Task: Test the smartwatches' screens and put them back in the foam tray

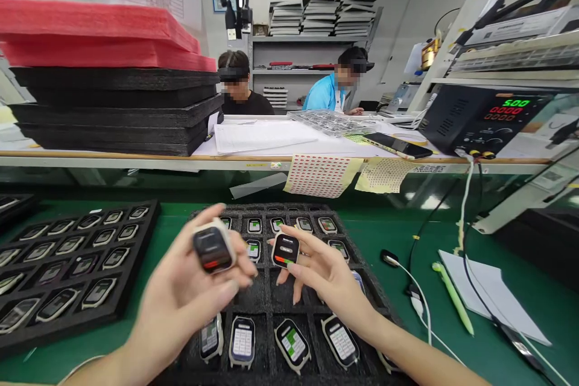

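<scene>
My left hand [194, 277] is closed around a smartwatch [212, 248] without a strap, its dark screen turned toward me with a red patch low on it. My right hand [323, 268] grips another smartwatch [286, 249] by its edges; its lit screen shows small text and a red and green bar. Both hands are above a black foam tray [265, 295] with square compartments. Watch bodies lie in many of them, such as a watch with a green and white grid [292, 344] and a watch with white tiles [242, 341]. My hands hide several middle compartments.
Another foam tray of watches [131, 271] lies at the left on the green mat. At the right are a green pen [452, 298], white paper [497, 295] and cables. The shelf holds stacked foam [113, 108], a phone [398, 146] and a power supply [486, 120]. Two people sit beyond.
</scene>
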Tool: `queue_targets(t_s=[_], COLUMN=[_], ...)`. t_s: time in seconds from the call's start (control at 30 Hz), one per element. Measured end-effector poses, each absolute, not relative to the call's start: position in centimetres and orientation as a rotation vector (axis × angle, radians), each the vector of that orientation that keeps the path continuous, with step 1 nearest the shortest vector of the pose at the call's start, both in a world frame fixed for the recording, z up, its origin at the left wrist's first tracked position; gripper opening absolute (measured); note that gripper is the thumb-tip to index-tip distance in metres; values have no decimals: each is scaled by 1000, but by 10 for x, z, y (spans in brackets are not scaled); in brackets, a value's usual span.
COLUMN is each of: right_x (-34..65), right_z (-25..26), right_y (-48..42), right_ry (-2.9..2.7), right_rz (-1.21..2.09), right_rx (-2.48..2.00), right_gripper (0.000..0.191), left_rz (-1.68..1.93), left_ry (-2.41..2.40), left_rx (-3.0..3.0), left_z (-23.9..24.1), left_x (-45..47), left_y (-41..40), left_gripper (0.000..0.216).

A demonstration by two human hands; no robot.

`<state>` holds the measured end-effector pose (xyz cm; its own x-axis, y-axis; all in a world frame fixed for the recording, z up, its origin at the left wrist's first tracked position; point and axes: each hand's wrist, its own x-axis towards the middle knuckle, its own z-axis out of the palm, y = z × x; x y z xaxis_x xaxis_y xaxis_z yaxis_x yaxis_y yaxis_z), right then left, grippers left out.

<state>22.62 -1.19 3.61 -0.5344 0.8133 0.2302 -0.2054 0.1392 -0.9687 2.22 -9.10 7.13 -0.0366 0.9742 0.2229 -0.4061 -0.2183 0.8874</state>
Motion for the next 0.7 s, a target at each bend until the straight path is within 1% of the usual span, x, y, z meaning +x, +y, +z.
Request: queue_targets(t_s=[0.03, 0.2, 0.43, 0.57, 0.7], right_x=[227, 232, 232, 230, 229], right_z=[36, 40, 33, 32, 32], right_y=[-12, -13, -12, -14, -13], right_ry=[-1578, -1567, -1605, -1604, -1607], right_rz=[1528, 1508, 1447, 1445, 1442], right_rx=[-614, -658, -735, -745, -757], right_gripper=[50, 47, 35, 34, 34], left_rz=[1478, 1263, 1194, 1168, 1180], left_ry=[769, 795, 779, 770, 771], left_rx=[1017, 967, 1023, 1056, 1063], left_z=[69, 40, 22, 20, 22], left_x=[26, 37, 37, 38, 38], left_y=[-80, -48, -47, -46, -47], left_gripper=[64, 58, 58, 55, 57])
